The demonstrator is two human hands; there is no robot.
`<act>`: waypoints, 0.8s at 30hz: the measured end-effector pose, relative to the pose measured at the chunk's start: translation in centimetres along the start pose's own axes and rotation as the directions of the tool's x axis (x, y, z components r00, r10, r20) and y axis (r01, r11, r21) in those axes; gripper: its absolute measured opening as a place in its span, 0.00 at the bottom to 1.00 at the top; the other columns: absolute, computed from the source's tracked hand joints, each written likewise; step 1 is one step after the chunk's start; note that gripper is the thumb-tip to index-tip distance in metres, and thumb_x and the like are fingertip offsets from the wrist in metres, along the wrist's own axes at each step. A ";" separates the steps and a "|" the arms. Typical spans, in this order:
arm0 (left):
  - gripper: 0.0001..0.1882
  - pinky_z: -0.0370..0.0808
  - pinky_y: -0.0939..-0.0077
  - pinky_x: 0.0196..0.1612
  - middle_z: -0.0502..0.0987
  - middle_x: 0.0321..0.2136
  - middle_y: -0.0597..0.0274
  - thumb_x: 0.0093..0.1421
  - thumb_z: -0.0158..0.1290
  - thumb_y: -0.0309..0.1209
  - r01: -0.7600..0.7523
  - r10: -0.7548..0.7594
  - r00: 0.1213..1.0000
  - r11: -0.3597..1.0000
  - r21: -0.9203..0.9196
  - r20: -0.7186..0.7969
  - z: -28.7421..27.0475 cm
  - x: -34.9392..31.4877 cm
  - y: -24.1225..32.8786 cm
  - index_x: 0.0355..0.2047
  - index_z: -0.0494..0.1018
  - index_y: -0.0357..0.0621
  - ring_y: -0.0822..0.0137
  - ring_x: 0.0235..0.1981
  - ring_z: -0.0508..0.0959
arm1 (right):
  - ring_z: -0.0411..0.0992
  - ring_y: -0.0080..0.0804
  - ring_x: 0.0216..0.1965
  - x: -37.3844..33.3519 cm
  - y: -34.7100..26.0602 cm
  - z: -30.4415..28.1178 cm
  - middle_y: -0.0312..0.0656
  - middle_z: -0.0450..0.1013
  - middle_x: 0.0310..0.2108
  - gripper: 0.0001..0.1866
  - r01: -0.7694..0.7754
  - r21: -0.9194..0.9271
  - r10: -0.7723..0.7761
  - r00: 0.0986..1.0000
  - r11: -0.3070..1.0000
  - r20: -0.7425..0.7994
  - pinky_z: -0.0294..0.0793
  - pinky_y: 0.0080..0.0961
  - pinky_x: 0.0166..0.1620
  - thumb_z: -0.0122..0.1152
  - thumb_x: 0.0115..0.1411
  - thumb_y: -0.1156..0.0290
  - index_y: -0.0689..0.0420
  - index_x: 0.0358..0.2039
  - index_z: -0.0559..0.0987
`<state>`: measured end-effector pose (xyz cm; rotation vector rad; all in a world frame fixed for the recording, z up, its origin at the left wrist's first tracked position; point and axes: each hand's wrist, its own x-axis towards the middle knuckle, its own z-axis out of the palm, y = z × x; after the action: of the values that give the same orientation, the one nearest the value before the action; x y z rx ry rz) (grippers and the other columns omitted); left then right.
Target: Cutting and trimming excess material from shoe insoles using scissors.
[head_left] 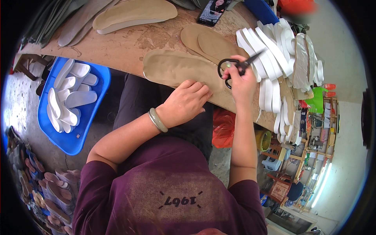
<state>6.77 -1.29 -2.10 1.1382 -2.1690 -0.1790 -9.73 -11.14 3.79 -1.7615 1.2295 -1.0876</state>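
Observation:
A long tan insole (176, 66) lies at the table's near edge, its surface slightly wrinkled and its left end rounded. My left hand (187, 100), with a pale bangle at the wrist, is closed with bent fingers at the insole's near edge; the fingertips are partly hidden. In my right hand (241, 78) is a pair of black-handled scissors (246, 64), gripped above the table, blades pointing right towards white soles. The scissors look apart from the insole. Just beyond, two flat tan insole pieces (221, 45) overlap.
Stacked white foam soles (270, 51) crowd the table's right side. A tan-topped white sole (135, 15), grey sheets (78, 29) and a phone (213, 11) lie farther back. Below left, a blue tray (103, 82) holds white soles. A red plastic bag (223, 129) hangs below the table.

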 end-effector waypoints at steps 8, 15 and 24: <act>0.30 0.66 0.69 0.55 0.71 0.42 0.64 0.47 0.65 0.40 0.003 -0.003 0.998 1.000 -0.004 0.056 -0.1 0.4 0.2 0.50 0.72 0.43 0.64 0.48 0.71 | 0.74 0.21 0.24 -2.0 1.3 0.5 0.37 0.74 0.24 0.10 0.027 -0.066 -0.027 1.000 0.997 -0.007 0.74 0.20 0.29 0.55 0.64 0.77 0.62 0.46 0.74; 0.30 0.66 0.68 0.55 0.71 0.42 0.63 0.46 0.66 0.39 -0.002 0.003 1.000 0.999 0.049 -0.015 -0.3 0.5 0.6 0.50 0.72 0.45 0.64 0.47 0.72 | 0.74 0.23 0.25 -2.6 1.7 0.4 0.38 0.74 0.24 0.09 0.270 0.128 -0.253 0.958 0.954 -0.135 0.73 0.21 0.31 0.56 0.67 0.73 0.62 0.46 0.73; 0.27 0.66 0.67 0.55 0.73 0.40 0.64 0.46 0.65 0.41 -0.037 0.036 0.990 0.999 0.006 0.140 -1.9 1.4 0.3 0.46 0.73 0.45 0.63 0.45 0.73 | 0.75 0.23 0.29 -4.0 2.6 -1.0 0.37 0.76 0.29 0.09 -0.022 0.233 0.005 0.997 0.972 0.075 0.73 0.20 0.37 0.58 0.63 0.77 0.62 0.44 0.76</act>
<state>7.20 -1.88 0.15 1.1197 -2.3135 -0.2400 -12.31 -8.14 0.86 -1.5971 1.0228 -1.1014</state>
